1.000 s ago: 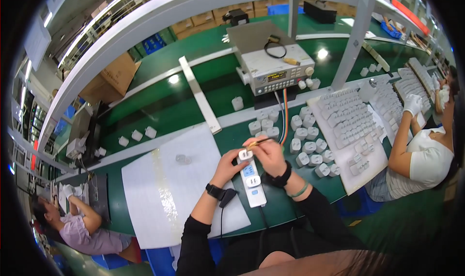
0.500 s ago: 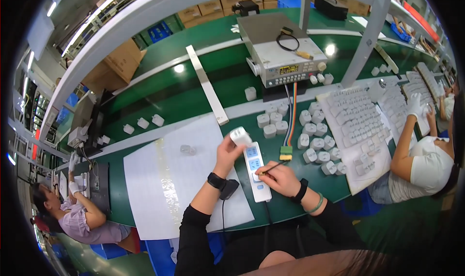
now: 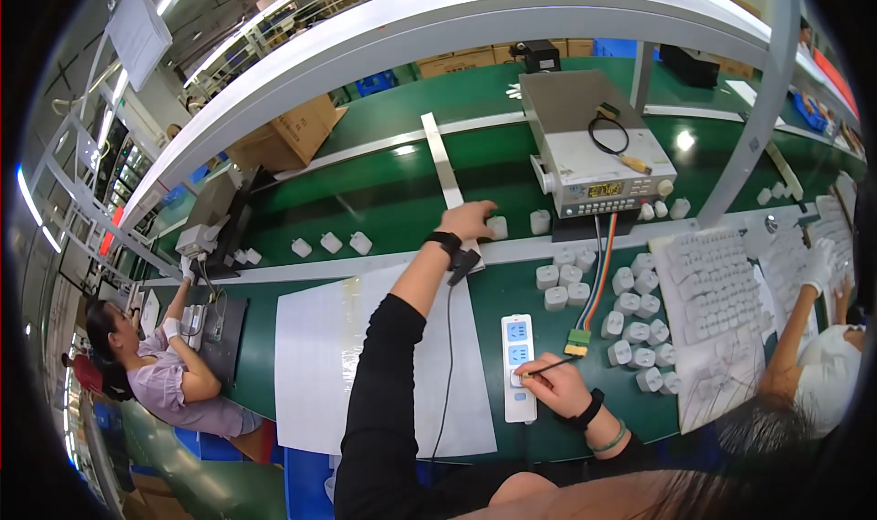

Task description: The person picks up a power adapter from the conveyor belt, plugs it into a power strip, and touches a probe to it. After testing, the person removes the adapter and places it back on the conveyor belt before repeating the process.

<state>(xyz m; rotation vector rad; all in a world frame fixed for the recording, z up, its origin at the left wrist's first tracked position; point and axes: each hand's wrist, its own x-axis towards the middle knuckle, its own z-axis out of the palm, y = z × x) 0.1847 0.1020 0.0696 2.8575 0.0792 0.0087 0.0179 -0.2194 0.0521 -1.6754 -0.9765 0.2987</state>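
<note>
The right hand (image 3: 559, 392) pinches a black cable (image 3: 554, 366) at the power strip (image 3: 520, 413). Farther off, the left hand (image 3: 468, 220) is at a white charger (image 3: 498, 228) on the green belt (image 3: 388, 200); I can't tell if it grips. Looks like putting down; next needs gentle letting go.

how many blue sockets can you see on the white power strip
2: one blue socket at the far end, and another blue socket just nearer. The right hand covers part of the white power strip, so more may be hidden.
</note>
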